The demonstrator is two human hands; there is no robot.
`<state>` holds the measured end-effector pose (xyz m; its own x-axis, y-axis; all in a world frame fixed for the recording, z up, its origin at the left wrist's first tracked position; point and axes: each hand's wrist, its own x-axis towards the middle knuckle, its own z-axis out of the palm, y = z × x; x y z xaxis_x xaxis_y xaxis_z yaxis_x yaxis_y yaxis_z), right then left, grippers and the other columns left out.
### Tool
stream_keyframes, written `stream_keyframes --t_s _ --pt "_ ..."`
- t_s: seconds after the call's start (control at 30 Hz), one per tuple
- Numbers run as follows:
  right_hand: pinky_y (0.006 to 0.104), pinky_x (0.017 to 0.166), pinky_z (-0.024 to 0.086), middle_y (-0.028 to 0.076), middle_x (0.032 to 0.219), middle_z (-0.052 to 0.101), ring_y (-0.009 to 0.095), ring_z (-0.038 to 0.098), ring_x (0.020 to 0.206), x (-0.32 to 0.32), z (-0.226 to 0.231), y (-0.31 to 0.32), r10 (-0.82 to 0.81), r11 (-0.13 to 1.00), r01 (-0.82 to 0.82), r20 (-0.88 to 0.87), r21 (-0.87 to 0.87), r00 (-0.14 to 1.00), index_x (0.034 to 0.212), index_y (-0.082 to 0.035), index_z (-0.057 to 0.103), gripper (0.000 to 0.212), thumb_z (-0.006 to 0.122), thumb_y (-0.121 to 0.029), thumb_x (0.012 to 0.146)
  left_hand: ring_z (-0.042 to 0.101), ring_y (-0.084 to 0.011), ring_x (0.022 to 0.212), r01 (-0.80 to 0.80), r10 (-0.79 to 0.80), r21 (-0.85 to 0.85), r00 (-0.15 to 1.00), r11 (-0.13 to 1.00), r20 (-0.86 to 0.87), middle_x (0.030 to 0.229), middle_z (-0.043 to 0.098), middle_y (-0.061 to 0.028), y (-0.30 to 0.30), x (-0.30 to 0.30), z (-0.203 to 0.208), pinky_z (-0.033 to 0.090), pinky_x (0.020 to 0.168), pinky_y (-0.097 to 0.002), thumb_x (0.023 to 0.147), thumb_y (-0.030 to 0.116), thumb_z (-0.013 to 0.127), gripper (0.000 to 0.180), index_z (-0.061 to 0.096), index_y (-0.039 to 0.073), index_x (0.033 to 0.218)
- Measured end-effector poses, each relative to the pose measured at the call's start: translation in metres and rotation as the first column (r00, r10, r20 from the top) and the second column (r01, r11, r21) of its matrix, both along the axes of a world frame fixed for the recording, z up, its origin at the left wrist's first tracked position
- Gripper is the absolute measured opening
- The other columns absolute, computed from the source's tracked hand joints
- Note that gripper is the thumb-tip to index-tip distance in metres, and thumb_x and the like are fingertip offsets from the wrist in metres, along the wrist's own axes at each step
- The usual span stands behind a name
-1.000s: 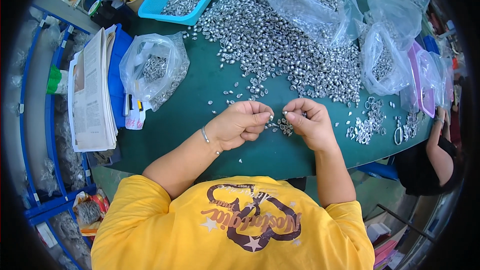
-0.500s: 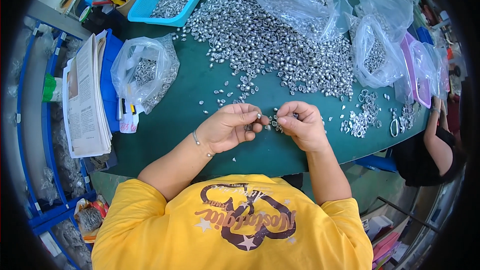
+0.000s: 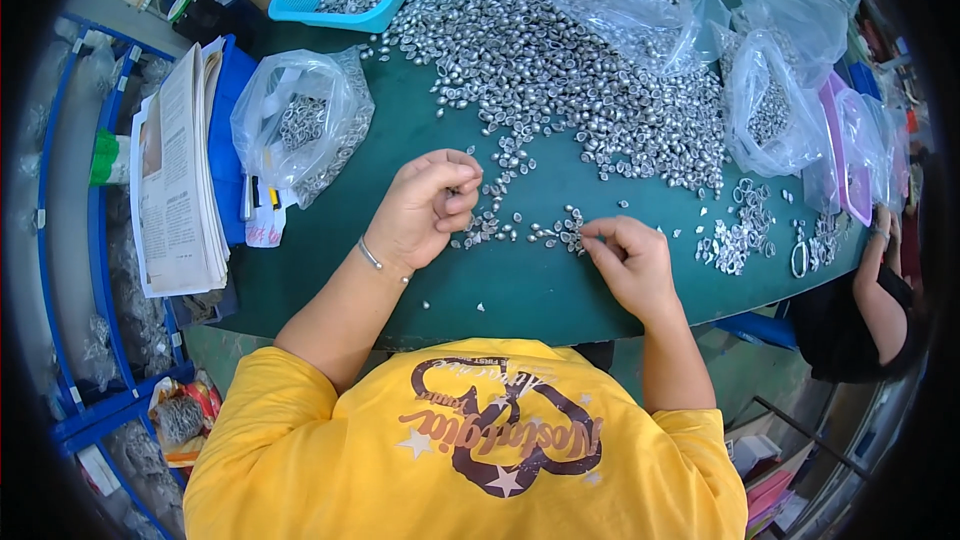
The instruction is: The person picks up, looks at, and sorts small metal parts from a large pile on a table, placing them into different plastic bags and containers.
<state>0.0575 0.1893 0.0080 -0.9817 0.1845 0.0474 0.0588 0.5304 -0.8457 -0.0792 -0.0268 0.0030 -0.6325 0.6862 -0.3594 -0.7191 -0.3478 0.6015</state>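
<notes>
My left hand [image 3: 432, 208] is raised over the green table with its fingers curled in. A tiny silver glint shows at its fingertips, too small to name. To the right, my right hand [image 3: 637, 265] has its thumb and forefinger drawn together at a small cluster of silver metal pieces [image 3: 566, 228]; whether a piece is between them cannot be made out. Another little group of pieces [image 3: 488, 228] lies between the hands. Beyond them spreads a big heap of small, rounded, hollow silver pieces [image 3: 570, 90].
A blue basket [image 3: 281, 10] of metal pieces stands at the far left, and a clear bag [image 3: 262, 110] is nearer. Papers [image 3: 180, 180] stand at the left edge. Bags [image 3: 760, 155] and a purple tray [image 3: 852, 175] are at right. Another person's arm [image 3: 880, 300] shows beyond.
My left hand has moved left and away from me, its fingers now more curled. My right hand has shifted slightly right and down, its fingertips now at the small cluster.
</notes>
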Motion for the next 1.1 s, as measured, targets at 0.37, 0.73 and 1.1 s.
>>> stream_keyframes --t_s 0.37,0.73,1.1 --pt "0.0315 0.049 0.046 0.005 0.065 0.059 0.022 0.057 0.055 -0.005 -0.015 -0.029 0.122 0.896 -0.039 -0.161 0.442 0.979 0.079 -0.005 0.063 0.008 0.065 -0.012 0.076 0.045 -0.0020 0.057 -0.198 -0.297 -0.601 0.725 0.774 -0.621 0.069 0.058 0.0027 -0.017 0.012 0.022 0.037 0.052 -0.0176 0.076 0.006 0.067 0.010 0.066 -0.001 0.084" --pt "0.0193 0.038 0.022 -0.004 0.054 0.035 0.005 0.028 0.042 0.003 -0.007 -0.021 0.353 -0.140 0.400 0.332 -0.906 0.875 0.083 0.001 0.057 0.012 0.050 -0.008 0.088 0.051 -0.0202 0.054 -0.146 -0.759 -0.792 0.228 0.593 -0.610 0.062 0.052 -0.0065 -0.079 0.049 0.030 0.042 0.052 -0.0297 0.065 0.013 0.074 0.015 0.067 0.006 0.077" --pt "0.0202 0.040 0.029 -0.001 0.059 0.046 0.007 0.040 0.047 -0.017 -0.002 -0.025 0.138 0.647 0.175 0.341 -0.742 0.930 0.080 0.000 0.059 0.012 0.056 -0.011 0.084 0.052 -0.0118 0.060 -0.069 -0.523 -0.684 0.590 0.727 -0.615 0.071 0.053 -0.0027 -0.087 0.067 0.012 0.042 0.054 -0.0267 0.072 0.008 0.070 0.011 0.060 0.005 0.072"
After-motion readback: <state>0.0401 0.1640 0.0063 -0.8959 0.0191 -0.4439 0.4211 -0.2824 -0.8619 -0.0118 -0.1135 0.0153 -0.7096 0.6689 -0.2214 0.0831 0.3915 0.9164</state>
